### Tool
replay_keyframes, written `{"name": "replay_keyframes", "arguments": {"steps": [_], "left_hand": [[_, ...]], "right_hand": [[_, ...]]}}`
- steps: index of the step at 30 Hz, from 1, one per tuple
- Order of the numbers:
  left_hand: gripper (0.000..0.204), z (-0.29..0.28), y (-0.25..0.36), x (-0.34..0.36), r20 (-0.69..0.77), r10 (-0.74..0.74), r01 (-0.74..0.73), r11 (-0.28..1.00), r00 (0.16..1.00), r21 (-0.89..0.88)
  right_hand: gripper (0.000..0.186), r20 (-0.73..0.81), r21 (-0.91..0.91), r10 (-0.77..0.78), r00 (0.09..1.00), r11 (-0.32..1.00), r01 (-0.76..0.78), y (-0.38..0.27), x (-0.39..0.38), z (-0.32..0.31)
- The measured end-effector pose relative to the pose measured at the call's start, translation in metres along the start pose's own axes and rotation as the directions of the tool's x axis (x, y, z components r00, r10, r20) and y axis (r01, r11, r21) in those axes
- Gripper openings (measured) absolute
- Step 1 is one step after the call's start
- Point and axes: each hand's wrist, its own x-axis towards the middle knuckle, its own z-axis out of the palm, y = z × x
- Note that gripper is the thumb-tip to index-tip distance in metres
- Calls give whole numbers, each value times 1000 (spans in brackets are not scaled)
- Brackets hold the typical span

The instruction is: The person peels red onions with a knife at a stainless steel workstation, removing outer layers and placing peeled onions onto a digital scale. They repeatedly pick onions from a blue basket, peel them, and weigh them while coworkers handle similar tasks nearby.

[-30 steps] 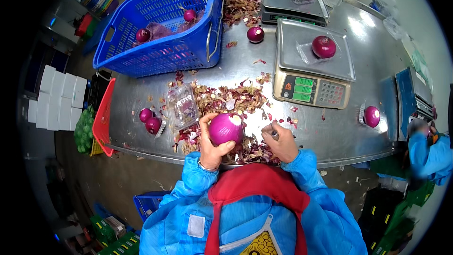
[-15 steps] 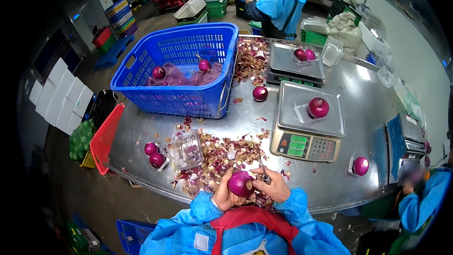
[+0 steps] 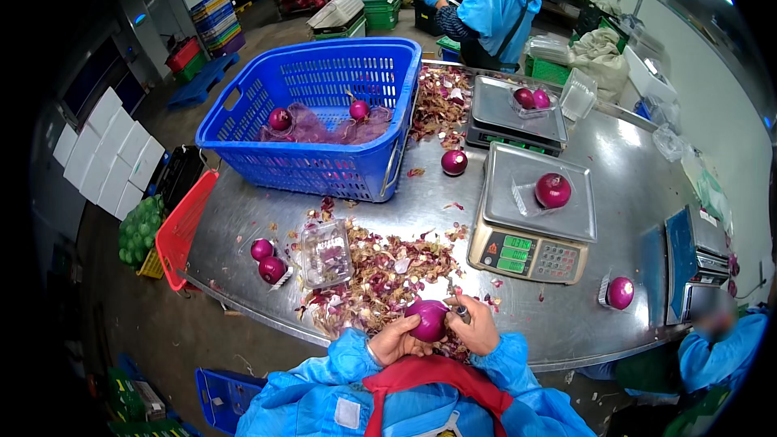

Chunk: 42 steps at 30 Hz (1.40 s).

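Onion (image 3: 427,320) held by left hand (image 3: 393,341) above surface's (image 3: 631,166) near edge, fingers curled round it, partly hidden. Knife (image 3: 463,314) gripped in right hand's (image 3: 481,328) closed fingers, blade hard to make out. Beyond, clear box (image 3: 326,252): contents indistinct. Blue basket (image 3: 303,171): two onions (image 3: 280,119), net (image 3: 304,124) contained.

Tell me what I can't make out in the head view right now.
Head view:
- Underside of the held onion: hidden by the left hand.
- Most of the handle of the tool: covered by the right hand.
- Bottom of the blue basket: hidden by its near wall and purple netting.
- Top of the far co-worker: cut off by the upper edge.
- Head of the nearer co-worker at right: blurred.
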Motion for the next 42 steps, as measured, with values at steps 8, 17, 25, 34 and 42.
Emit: {"name": "replay_keyframes", "arguments": {"steps": [8, 17, 25, 34, 42], "left_hand": [[52, 4, 0, 2, -140, -1, 28, 980, 990, 195], [47, 3, -4, 4, -174, 62, -12, 962, 983, 274], [57, 16, 2, 0, -31, 71, -67, 991, 997, 115], [56, 17, -2, 6, 7, -30, 30, 999, 1000, -24], [63, 11, -3, 9, 5, -97, 96, 989, 995, 109]], "right_hand": [[23, -44, -186, -93, 995, 979, 84, 11, -9, 0], [21, -68, -177, -94, 993, 981, 81, 13, -11, 2], [34, 106, 316, 183, 977, 926, -208, -6, -15, -5], [31, 40, 192, 178, 983, 964, -183, 11, -20, -1], [25, -127, 13, -34, 991, 999, 36, 23, -20, 4]]}}
